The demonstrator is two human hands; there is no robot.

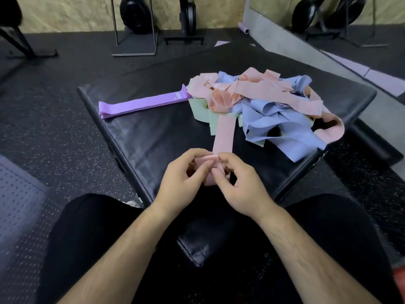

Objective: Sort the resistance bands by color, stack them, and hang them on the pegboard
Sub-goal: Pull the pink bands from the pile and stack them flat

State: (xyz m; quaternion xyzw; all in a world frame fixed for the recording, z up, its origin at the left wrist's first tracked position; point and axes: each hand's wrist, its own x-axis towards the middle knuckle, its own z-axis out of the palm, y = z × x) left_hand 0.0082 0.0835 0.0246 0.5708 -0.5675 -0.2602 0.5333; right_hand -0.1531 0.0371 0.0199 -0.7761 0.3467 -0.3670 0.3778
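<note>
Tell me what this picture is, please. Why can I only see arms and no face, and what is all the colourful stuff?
The camera sits on a person's head and looks down, so you see what they see: their own arms and legs, but no face. There is only this one picture, taken from up there.

The person sits at a black padded bench in a gym. On it lies a tangled pile of stretchy exercise bands in pink, blue and green. To the left of the pile, one purple band lies flat and straight.

The left hand and the right hand both hold the near end of a pink band. Its far end still reaches into the pile.

Behind the bench you can see black weight plates on stands.
</note>
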